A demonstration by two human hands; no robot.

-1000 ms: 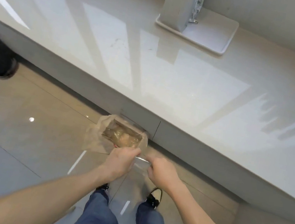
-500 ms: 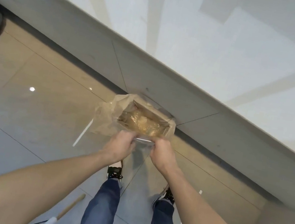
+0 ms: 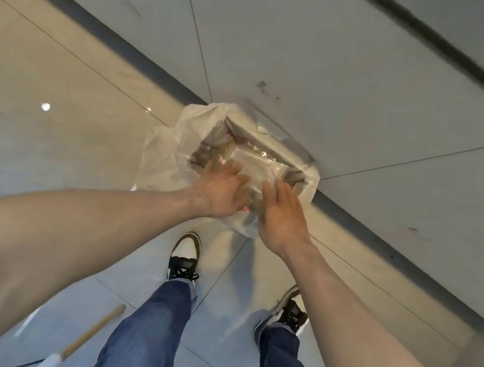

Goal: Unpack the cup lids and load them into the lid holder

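Observation:
A crumpled clear plastic wrapper [image 3: 255,166] lies in the mouth of a small rectangular bin [image 3: 273,144] lined with a white plastic bag [image 3: 192,129], on the floor against the counter base. My left hand [image 3: 223,191] hovers over the bin's near left side with fingers spread. Beside it, over the near right side, my right hand [image 3: 280,213] is also spread, palm turned inward. Neither hand holds anything. I cannot tell whether the fingertips touch the wrapper. No cup lids and no lid holder are in view.
The grey counter front [image 3: 290,46] rises right behind the bin. My two feet [image 3: 184,254] stand on the glossy tiled floor just short of it. A wooden pole with a white end [image 3: 93,332] lies on the floor at the lower left.
The view has tilted down from the countertop to the bin. Both hands, which were pinching the clear wrapper above the bin, have let it go and spread open; the wrapper now lies in the bin.

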